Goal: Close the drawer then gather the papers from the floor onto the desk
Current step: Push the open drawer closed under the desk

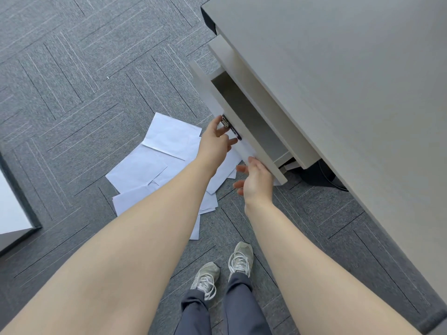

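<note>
- Reaching: left hand (pixel 215 141), fingers spread, touches the handle (pixel 231 129) on the drawer (pixel 244 131) front.
- Right hand (pixel 255 178), fingers apart, against the front's near end.
- Drawer open under the desk (pixel 338 68).
- Papers (pixel 157 160) on carpet (pixel 72 93), at 9 o'clock of the hands.

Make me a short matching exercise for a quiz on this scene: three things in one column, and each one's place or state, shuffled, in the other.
Things:
1. drawer
2. papers
3. left hand

Places or states:
A. scattered on the carpet
B. at the metal handle
C. pulled open under the desk

Pairs: 1-C, 2-A, 3-B
</note>
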Demonstrator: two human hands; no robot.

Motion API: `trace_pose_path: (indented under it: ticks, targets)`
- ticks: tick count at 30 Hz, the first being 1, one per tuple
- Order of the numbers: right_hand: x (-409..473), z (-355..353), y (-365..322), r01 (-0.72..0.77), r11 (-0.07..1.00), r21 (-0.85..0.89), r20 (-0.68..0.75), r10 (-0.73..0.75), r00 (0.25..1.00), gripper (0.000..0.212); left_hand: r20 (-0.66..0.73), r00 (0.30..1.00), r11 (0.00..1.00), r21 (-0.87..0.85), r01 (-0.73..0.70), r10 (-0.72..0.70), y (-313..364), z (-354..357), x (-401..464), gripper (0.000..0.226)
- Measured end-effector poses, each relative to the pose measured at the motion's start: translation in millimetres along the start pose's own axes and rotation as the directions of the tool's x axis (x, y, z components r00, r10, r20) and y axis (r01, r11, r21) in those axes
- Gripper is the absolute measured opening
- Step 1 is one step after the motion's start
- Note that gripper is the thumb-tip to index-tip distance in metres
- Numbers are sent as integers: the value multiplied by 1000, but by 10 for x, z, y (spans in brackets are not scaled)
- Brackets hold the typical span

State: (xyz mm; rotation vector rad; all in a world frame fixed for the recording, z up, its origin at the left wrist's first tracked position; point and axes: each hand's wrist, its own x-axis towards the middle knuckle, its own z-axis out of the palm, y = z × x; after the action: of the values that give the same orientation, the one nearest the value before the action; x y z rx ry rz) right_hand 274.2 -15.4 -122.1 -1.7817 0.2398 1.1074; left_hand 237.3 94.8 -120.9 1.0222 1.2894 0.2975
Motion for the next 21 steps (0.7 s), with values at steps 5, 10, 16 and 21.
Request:
trace_pose_path:
  ticks: [5,10,16,21]
  targets:
    - [102,-103,-111,35,999,-6,-9,-35,999,34,11,1000,1000,-6,-8,8,34,143,77,61]
    - [150,-192,-214,42,999,27,-8,-42,999,25,22,1000,999,-32,4,-4,96,262,123,66]
    - [205,-261,-285,77,997,2,10,-77,997,29,39,999,1000,-19,-5,5,141,344,177,69]
    - [266,-292,-300,108,994,-25,-2,-108,994,32,54,998,1000,-24,-14,16,184,387,221,67]
